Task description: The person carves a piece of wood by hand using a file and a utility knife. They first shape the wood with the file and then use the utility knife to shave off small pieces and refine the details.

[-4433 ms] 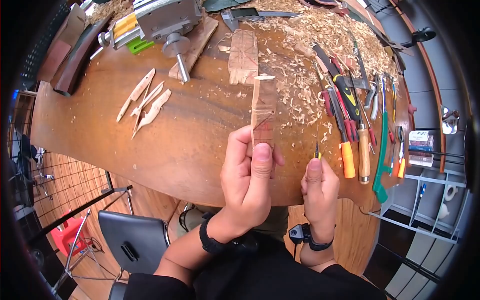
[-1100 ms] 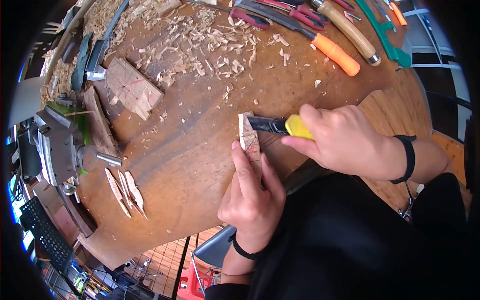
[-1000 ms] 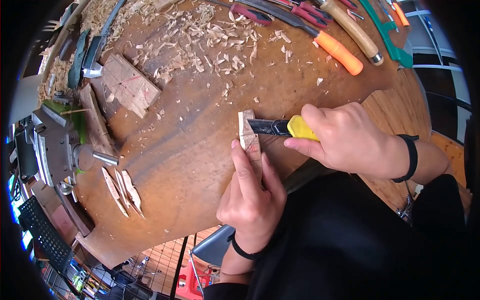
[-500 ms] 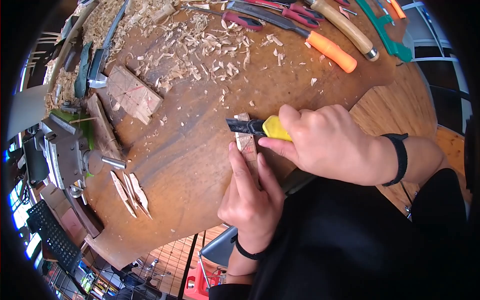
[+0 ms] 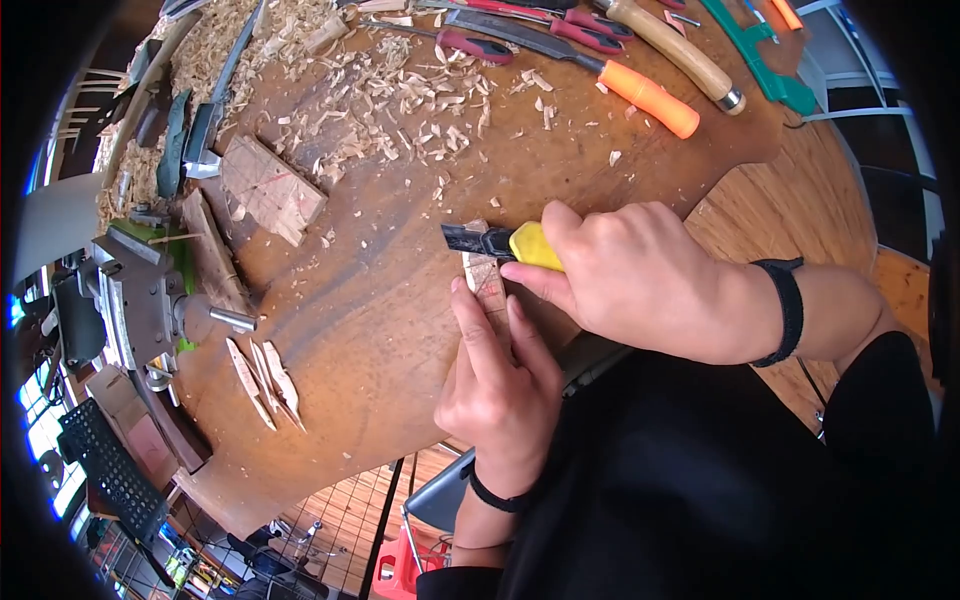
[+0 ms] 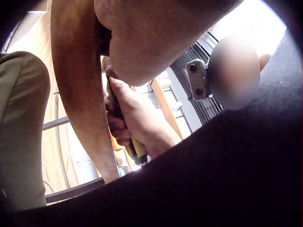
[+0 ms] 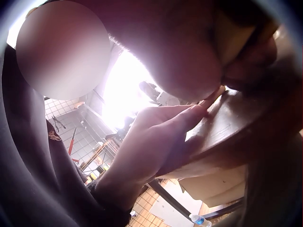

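Note:
In the head view my left hand holds a small wooden block with red and dark pencil marks between its thumb and fingers, low over the table's near edge. My right hand grips a yellow utility knife. Its dark blade lies across the far end of the block, the tip sticking out past the left side. The right thumb reaches close to the block. From the left wrist view, the knife's yellow and black handle shows in the right fist; the right wrist view catches the left hand from the side.
Thin carved wood pieces lie at left, near a metal vise. A marked board and wood shavings are farther back. An orange-handled chisel, a wooden-handled tool and a green saw lie at the back right.
Earlier, the left hand held the block upright, with the right hand apart from it. Since then the blade has come onto the block's end and slid left across it.

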The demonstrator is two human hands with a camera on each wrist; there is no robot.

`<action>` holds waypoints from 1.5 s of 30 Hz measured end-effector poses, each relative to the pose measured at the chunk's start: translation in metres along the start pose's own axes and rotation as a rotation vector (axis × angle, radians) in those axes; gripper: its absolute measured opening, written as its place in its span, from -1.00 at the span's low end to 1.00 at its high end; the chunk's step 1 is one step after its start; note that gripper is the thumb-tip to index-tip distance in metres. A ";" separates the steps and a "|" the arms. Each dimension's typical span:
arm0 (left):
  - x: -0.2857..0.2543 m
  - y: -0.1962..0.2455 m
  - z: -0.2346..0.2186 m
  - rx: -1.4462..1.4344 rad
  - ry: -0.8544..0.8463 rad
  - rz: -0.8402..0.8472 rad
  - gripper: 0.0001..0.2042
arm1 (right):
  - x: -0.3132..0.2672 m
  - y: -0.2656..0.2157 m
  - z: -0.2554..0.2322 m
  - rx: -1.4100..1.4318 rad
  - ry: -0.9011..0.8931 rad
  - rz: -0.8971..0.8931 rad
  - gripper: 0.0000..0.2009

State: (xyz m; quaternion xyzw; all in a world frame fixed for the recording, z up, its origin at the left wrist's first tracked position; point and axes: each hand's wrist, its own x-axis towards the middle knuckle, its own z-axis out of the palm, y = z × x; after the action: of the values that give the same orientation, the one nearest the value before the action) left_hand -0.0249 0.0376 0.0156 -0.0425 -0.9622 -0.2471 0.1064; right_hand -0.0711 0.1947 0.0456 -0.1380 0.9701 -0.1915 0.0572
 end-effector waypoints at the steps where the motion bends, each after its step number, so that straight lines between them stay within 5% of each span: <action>1: 0.000 0.000 0.000 -0.003 0.005 -0.007 -0.60 | -0.002 0.000 -0.002 0.000 0.000 -0.005 -0.54; 27: -0.001 -0.004 0.004 0.046 0.078 0.007 -0.53 | 0.009 -0.021 0.004 0.046 -0.021 0.103 -0.55; 34: -0.004 -0.005 0.007 -0.009 0.120 0.011 -0.54 | 0.002 -0.018 -0.006 -0.133 -0.163 0.131 -0.53; 41: -0.004 -0.008 0.003 -0.105 0.167 0.008 -0.55 | 0.012 -0.010 -0.007 0.023 -0.078 0.136 -0.51; 44: -0.005 -0.012 0.000 -0.399 0.286 -0.067 -0.61 | 0.011 0.001 -0.012 0.313 -0.049 0.136 -0.50; 45: -0.006 -0.010 -0.003 -0.581 0.323 -0.111 -0.64 | 0.012 0.003 -0.014 0.691 -0.135 0.257 -0.50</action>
State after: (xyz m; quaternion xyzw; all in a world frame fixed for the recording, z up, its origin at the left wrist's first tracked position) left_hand -0.0197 0.0269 0.0119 0.0210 -0.8231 -0.5200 0.2276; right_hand -0.0858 0.1993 0.0567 -0.0001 0.8517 -0.4893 0.1877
